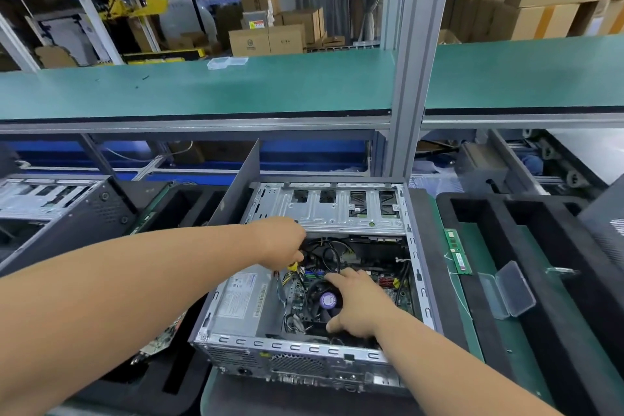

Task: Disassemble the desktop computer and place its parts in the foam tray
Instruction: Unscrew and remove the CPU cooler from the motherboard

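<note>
Left hand point(283, 241) pinches a yellow-handled screwdriver point(293, 266), right hand point(354, 302) lies flat over the CPU fan point(323, 297); a slip could gouge the motherboard point(388, 284)

The open grey metal desktop computer case point(324, 280) lies on its side, silver power supply point(239, 300) at its left, black round cooler fan point(324, 297) mid-board. Black foam tray point(526, 246) sits just right of the case, two green memory sticks point(457, 252) between them.

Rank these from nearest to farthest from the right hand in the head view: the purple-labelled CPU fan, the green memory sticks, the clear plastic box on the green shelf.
1. Purple-labelled CPU fan, under the right hand.
2. Green memory sticks, right of the case.
3. Clear plastic box, far back on the green shelf.
</note>
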